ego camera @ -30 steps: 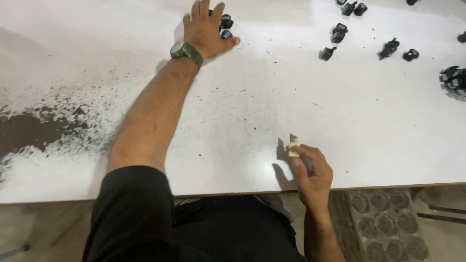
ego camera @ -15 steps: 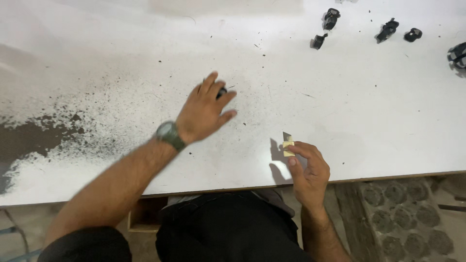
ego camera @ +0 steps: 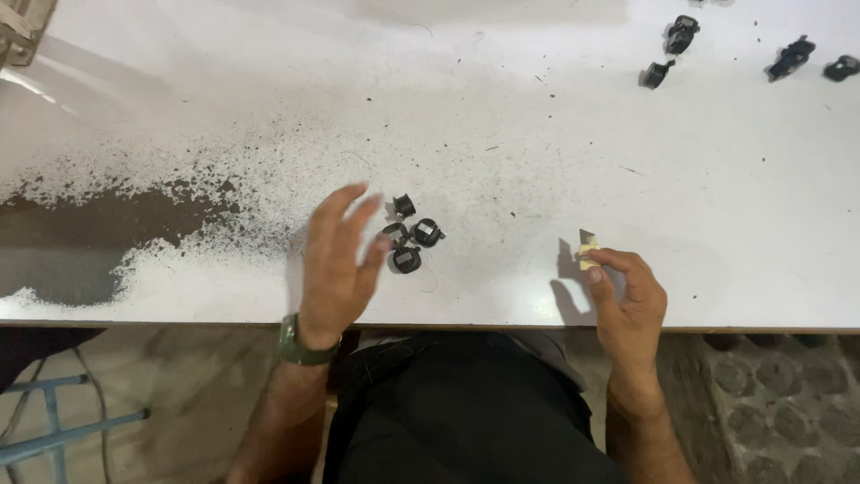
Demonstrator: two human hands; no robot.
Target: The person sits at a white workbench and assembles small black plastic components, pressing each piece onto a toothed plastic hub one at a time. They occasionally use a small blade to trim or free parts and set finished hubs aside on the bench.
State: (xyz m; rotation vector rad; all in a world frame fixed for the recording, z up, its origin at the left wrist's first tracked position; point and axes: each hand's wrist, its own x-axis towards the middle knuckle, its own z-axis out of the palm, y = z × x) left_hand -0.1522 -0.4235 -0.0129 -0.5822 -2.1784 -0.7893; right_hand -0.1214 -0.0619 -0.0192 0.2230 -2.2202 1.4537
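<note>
Left hand (ego camera: 336,269) spread wide, flat near the white table's (ego camera: 537,134) front edge, just beside four small black plastic ring-shaped parts (ego camera: 409,235). Right hand (ego camera: 627,300) pinches a small cream-coloured block (ego camera: 587,251) at the front edge.

far black parts (ego camera: 681,36) | dark worn patch (ego camera: 98,224) | blue frame (ego camera: 54,430)
</note>
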